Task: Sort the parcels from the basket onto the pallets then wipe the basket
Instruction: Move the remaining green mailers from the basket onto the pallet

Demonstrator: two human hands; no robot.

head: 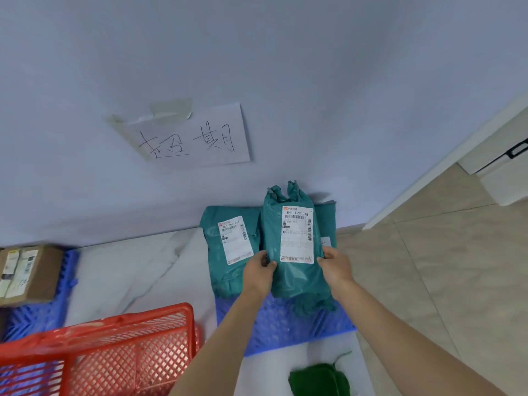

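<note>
I hold a teal plastic parcel (294, 270) with a white label over the blue pallet (285, 324) by the wall. My left hand (258, 267) grips its left edge and my right hand (335, 265) grips its right edge. Another teal parcel (228, 244) lies on the pallet to the left, and a third one (327, 221) shows partly behind the held parcel. The red mesh basket (114, 350) stands at the lower left; its inside is mostly out of view.
A second blue pallet (34, 312) at the far left carries a brown cardboard box (28, 271). A handwritten paper sign (194, 137) is taped to the wall above. A green cloth (320, 380) lies on the floor near the bottom. A door frame (445, 164) stands at the right.
</note>
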